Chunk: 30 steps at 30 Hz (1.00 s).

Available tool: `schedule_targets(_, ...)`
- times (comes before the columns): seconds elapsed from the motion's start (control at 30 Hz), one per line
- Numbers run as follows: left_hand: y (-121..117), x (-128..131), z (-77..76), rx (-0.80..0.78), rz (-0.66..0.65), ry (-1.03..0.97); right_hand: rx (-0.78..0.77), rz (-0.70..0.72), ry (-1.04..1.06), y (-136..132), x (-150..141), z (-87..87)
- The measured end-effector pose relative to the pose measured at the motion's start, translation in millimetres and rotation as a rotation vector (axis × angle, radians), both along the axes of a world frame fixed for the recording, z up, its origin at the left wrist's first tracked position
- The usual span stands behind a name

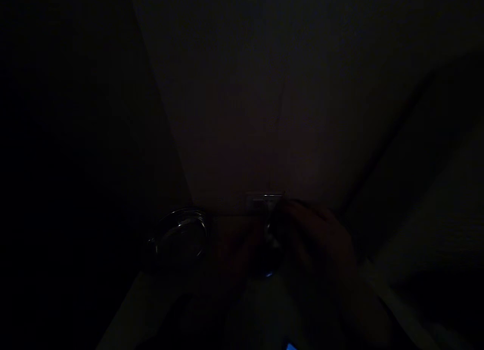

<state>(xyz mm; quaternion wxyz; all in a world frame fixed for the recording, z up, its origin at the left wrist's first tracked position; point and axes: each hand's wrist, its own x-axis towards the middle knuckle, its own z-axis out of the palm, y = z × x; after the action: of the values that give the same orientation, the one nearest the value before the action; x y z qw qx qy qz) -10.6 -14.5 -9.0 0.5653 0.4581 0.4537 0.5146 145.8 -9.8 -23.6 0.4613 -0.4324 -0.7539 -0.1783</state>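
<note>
Much darkness hides the right hand touching a glass.

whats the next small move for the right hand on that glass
Probably firm up the right hand on the clear glass before shifting it, since the view is very dark and a glass dish sits close beside it.
</note>
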Motion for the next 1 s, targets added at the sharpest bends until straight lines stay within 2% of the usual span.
schedule_targets(0.1, -1.7, -0.1, 2.6, -0.037, -0.042, -0.032, -0.059, -0.056, 0.046, 4.6, 4.5, 0.7)
schedule_targets(0.27, 3.9, -0.9, -6.9, -0.062, 0.043, -0.027, 0.069, 0.068, -0.070, -4.1, -4.5, -3.2)
schedule_targets(0.4, 9.8, -1.9, -14.4, -0.046, 0.034, -0.086, 0.047, 0.123, -0.091, -9.2, -10.0, -4.4)
schedule_targets(0.5, 5.7, -1.6, -7.1, 0.010, -0.004, -0.041, 0.027, 0.068, -0.013, -3.6, -3.9, -1.5)
schedule_targets(0.63, -0.9, -0.8, 2.8, -0.030, -0.048, 0.022, -0.036, -0.025, 0.105, 5.4, 5.4, 1.3)
schedule_targets(0.8, 5.3, -5.5, -6.3, -0.029, 0.075, 0.093, 0.007, 0.098, 0.005, -3.0, -4.5, -1.5)
schedule_targets(0.9, 8.2, -9.7, -7.7, 0.001, 0.046, 0.115, 0.000, 0.190, -0.014, -9.5, -12.0, -2.0)
schedule_targets(1.0, 6.3, -10.6, -3.1, 0.033, -0.043, 0.086, -0.004, 0.154, 0.053, -7.4, -10.3, 1.2)
